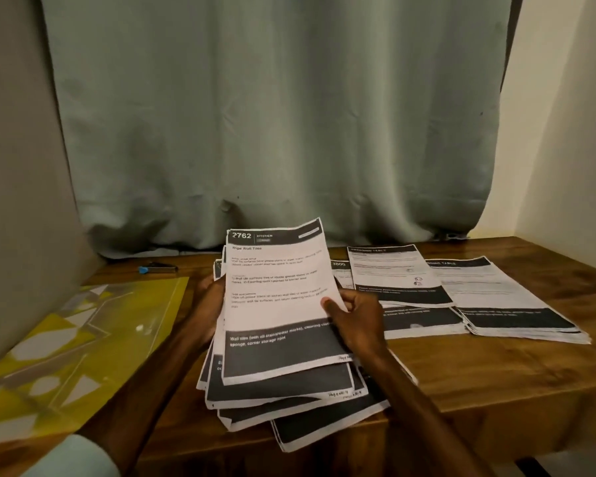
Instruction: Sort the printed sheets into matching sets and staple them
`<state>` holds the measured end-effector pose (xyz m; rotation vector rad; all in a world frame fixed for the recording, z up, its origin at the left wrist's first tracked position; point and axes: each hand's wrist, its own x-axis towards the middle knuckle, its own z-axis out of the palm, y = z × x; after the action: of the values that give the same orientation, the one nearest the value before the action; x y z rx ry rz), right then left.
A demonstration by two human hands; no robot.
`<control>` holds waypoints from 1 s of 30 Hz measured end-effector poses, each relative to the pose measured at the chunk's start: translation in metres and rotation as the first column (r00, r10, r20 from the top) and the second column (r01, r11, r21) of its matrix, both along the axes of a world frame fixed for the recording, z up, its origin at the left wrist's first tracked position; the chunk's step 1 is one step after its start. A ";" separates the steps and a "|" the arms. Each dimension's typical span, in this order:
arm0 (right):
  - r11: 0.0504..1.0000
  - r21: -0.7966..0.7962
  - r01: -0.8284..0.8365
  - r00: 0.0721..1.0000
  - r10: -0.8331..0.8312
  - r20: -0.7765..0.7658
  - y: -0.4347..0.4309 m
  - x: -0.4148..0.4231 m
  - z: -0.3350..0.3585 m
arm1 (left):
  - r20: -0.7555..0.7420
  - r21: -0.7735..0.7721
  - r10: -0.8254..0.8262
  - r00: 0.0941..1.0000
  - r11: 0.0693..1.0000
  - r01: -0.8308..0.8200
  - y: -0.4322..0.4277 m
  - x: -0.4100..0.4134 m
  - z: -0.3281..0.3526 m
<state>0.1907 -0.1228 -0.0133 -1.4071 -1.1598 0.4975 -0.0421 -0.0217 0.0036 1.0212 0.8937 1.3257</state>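
A loose stack of printed sheets (283, 397) lies fanned at the table's front edge. Its top sheet (276, 290), headed "2762 Kitchen, Wipe Wall Tiles", is lifted and tilted up. My right hand (355, 321) pinches that sheet's right edge, thumb on the printed face. My left hand (209, 304) holds the stack's left side from behind, mostly hidden by paper. Two sorted piles lie to the right: one in the middle (396, 280) and one at the far right (506, 297). A stapler (159, 268) with a blue end lies at the back left.
A yellow and grey patterned folder (73, 342) covers the table's left part. A grey-green curtain (272, 115) hangs behind the wooden table (479, 370). A grey panel stands on the left, a pale wall on the right.
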 end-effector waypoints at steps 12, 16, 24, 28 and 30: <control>0.997 -0.067 -0.031 0.975 0.045 0.217 0.001 0.005 -0.001 | -0.029 -0.009 -0.022 0.999 1.000 0.021 0.005 -0.001 -0.002; 0.996 -0.066 0.055 0.982 -0.042 0.182 -0.022 0.042 0.009 | 0.018 -0.016 -0.029 0.999 0.999 0.029 0.012 -0.006 -0.004; 0.844 -0.488 0.221 0.853 0.075 0.516 -0.043 0.087 0.002 | 0.065 -0.021 -0.059 0.996 0.998 0.060 0.016 -0.011 -0.003; 0.846 -0.505 0.171 0.867 0.115 0.485 -0.037 0.081 0.003 | 0.067 -0.016 -0.068 0.995 0.998 0.069 0.015 -0.009 -0.004; 0.857 -0.494 0.145 0.888 0.108 0.447 -0.037 0.079 0.004 | 0.074 -0.010 -0.071 0.995 0.997 0.072 0.013 -0.010 -0.004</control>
<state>0.2697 -0.1600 -0.0090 -2.0893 -1.4555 0.4951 -0.0522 -0.0082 -0.0008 0.9794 0.8025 1.2878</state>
